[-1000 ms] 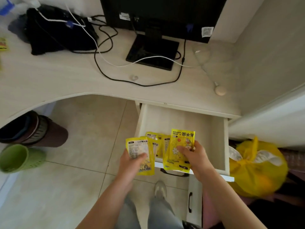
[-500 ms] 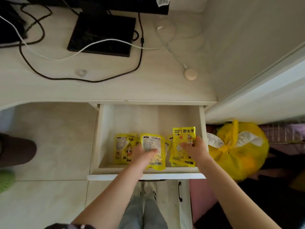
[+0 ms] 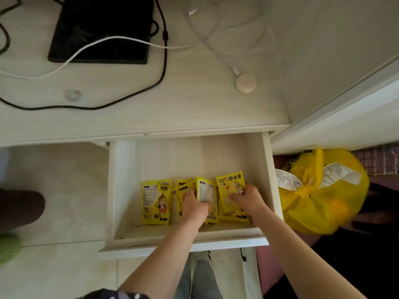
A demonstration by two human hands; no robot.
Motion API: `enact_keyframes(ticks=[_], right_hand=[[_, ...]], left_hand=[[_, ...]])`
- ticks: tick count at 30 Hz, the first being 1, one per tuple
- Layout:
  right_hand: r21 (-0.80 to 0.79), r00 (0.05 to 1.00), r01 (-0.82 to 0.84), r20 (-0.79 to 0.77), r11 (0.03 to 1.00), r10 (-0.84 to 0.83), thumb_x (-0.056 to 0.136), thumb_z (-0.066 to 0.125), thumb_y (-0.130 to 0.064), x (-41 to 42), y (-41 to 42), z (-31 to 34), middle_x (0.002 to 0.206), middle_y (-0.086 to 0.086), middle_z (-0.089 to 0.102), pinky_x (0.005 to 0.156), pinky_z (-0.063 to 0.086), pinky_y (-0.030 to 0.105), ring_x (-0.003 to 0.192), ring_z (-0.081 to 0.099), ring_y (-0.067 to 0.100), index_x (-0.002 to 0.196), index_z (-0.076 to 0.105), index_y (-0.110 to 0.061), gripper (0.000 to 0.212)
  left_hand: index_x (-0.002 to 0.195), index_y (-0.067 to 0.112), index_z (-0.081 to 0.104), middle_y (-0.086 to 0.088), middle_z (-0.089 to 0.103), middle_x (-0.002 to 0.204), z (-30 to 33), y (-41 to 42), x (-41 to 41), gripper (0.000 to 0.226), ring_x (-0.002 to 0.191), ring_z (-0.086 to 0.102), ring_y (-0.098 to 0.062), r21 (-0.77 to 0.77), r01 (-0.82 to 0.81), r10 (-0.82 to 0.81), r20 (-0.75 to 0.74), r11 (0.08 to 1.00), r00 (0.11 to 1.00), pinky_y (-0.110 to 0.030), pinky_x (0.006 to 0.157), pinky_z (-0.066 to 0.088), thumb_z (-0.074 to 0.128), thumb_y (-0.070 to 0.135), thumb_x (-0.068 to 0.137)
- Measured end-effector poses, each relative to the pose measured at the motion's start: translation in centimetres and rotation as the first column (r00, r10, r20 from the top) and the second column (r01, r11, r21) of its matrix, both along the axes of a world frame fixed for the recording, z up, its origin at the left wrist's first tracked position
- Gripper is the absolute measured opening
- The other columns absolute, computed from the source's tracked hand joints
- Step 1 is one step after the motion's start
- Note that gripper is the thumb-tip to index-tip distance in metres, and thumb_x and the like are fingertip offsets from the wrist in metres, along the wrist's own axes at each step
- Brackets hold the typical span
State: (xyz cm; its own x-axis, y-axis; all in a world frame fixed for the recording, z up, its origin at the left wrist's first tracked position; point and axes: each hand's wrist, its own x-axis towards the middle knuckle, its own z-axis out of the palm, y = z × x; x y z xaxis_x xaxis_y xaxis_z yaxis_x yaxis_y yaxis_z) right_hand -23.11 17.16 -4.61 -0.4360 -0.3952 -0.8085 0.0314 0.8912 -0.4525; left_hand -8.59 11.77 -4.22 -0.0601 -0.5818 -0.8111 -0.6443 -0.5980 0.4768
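Head camera, looking straight down on an open drawer [image 3: 112, 190] pulled out from under a pale wooden worktop [image 3: 194, 108]. Two bare forearms reach in over the drawer's front wall.

Inside the drawer, towards its front, lies a row of flat yellow packets. The left hand [image 3: 194, 207] is over the middle of the row. Its grip is closed on a yellow packet with a white label [image 3: 206, 194], thumb on the face and fingers curled behind it. The right hand [image 3: 248, 199] is at the right end of the row, next to the drawer's right wall. Its grip holds a yellow packet printed "HAND WARMER" [image 3: 230, 183], thumb across the face and fingers curled at the packet's right edge. The two held packets stand side by side and overlap slightly. More packets are bunched behind the left hand [image 3: 182, 189]. A separate small stack [image 3: 154, 201] lies nearer the drawer's left wall, touched by neither hand. The back half of the drawer shows bare wood.

Beyond the drawer, on the worktop, are a black monitor base [image 3: 101, 29], a black cable [image 3: 163, 61], a white cable [image 3: 108, 41] and a round beige puck [image 3: 245, 83].

Right of the drawer, lower down, sits a tied yellow plastic bag [image 3: 319, 201] with a paper receipt [image 3: 336, 170] on it. Left of the drawer is tiled floor [image 3: 64, 186].
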Motion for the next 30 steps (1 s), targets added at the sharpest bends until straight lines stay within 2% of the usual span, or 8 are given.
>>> enact_keyframes(ticks=[4, 7, 13, 18, 20, 22, 27, 30], right_hand=[[0.019, 1.000, -0.002, 0.024, 1.000, 0.001, 0.083, 0.070, -0.013, -0.4, 0.5, -0.1, 0.106, 0.007, 0.066, 0.078, 0.052, 0.033, 0.097, 0.064, 0.024, 0.118, 0.056, -0.011, 0.037], [0.005, 0.998, -0.060, 0.009, 0.998, 0.060, 0.086, 0.069, -0.016, -0.6, 0.7, 0.5, 0.107, 0.006, 0.069, 0.078, 0.051, 0.031, 0.098, 0.065, 0.024, 0.119, 0.059, -0.011, 0.035], [0.099, 0.958, -0.221, -0.164, 0.970, 0.235, 0.093, 0.057, -0.028, 0.2, 1.4, 2.3, 0.107, 0.010, 0.065, 0.070, 0.044, 0.029, 0.085, 0.058, 0.023, 0.122, 0.052, -0.009, 0.035], [0.077, 0.920, -0.332, -0.194, 0.940, 0.341, 0.096, 0.050, -0.021, 1.7, 1.5, 5.0, 0.107, 0.008, 0.062, 0.070, 0.046, 0.031, 0.085, 0.058, 0.022, 0.131, 0.048, -0.008, 0.038], [0.039, 0.909, -0.365, -0.200, 0.930, 0.365, 0.096, 0.049, -0.020, 2.7, 1.5, 6.5, 0.127, 0.011, 0.059, 0.082, 0.049, 0.032, 0.104, 0.060, 0.027, 0.139, 0.042, -0.011, 0.045], [0.000, 0.885, -0.424, -0.214, 0.906, 0.414, 0.095, 0.050, -0.017, 3.8, 1.5, 7.9, 0.133, 0.012, 0.056, 0.092, 0.045, 0.032, 0.117, 0.056, 0.028, 0.139, 0.041, -0.010, 0.046], [-0.055, 0.777, -0.587, -0.320, 0.808, 0.542, 0.093, 0.050, -0.015, 6.9, 0.8, 11.3, 0.121, 0.010, 0.061, 0.087, 0.048, 0.033, 0.107, 0.060, 0.028, 0.134, 0.045, -0.009, 0.041], [-0.079, 0.694, -0.687, -0.365, 0.722, 0.620, 0.094, 0.048, -0.017, 9.5, 0.1, 12.9, 0.126, 0.007, 0.059, 0.090, 0.045, 0.031, 0.114, 0.057, 0.026, 0.133, 0.046, -0.011, 0.039]], left_hand=[[0.121, 0.016, 0.052, -0.002, 0.061, 0.114, -0.4, -0.4, 0.9, 0.040, 0.093, 0.057, -0.015, -0.002, 0.154, -0.154, 0.009, 0.988, 0.988, -0.025, 0.072, 0.048, 0.060, -0.001, 0.085], [0.126, 0.014, 0.052, -0.003, 0.060, 0.122, -0.1, -0.9, 1.9, 0.042, 0.098, 0.055, -0.014, -0.021, 0.246, -0.246, 0.022, 0.969, 0.969, -0.020, 0.074, 0.043, 0.059, 0.002, 0.087], [0.130, 0.015, 0.053, 0.001, 0.059, 0.129, 1.4, -1.1, 4.1, 0.042, 0.112, 0.057, -0.016, -0.108, 0.414, -0.405, 0.092, 0.904, 0.910, -0.024, 0.090, 0.045, 0.062, 0.014, 0.089], [0.129, 0.015, 0.054, 0.002, 0.064, 0.115, 4.0, -0.4, 5.8, 0.037, 0.103, 0.060, -0.013, -0.216, 0.463, -0.451, 0.107, 0.859, 0.886, -0.028, 0.091, 0.049, 0.058, 0.014, 0.092], [0.126, 0.016, 0.056, 0.006, 0.064, 0.104, 5.1, 0.1, 6.5, 0.035, 0.096, 0.061, -0.011, -0.270, 0.455, -0.441, 0.113, 0.849, 0.890, -0.028, 0.089, 0.050, 0.059, 0.014, 0.091], [0.124, 0.016, 0.056, 0.010, 0.060, 0.096, 6.4, 0.5, 7.3, 0.032, 0.091, 0.060, -0.010, -0.314, 0.441, -0.427, 0.114, 0.841, 0.897, -0.028, 0.087, 0.051, 0.058, 0.013, 0.091], [0.118, 0.016, 0.057, 0.006, 0.063, 0.099, 9.5, 1.8, 10.8, 0.027, 0.095, 0.062, -0.012, -0.401, 0.434, -0.412, 0.145, 0.807, 0.900, -0.030, 0.086, 0.052, 0.057, 0.014, 0.091], [0.117, 0.019, 0.060, 0.004, 0.065, 0.099, 10.6, 2.8, 13.7, 0.026, 0.093, 0.063, -0.013, -0.457, 0.381, -0.342, 0.169, 0.803, 0.924, -0.034, 0.083, 0.053, 0.056, 0.016, 0.091]])
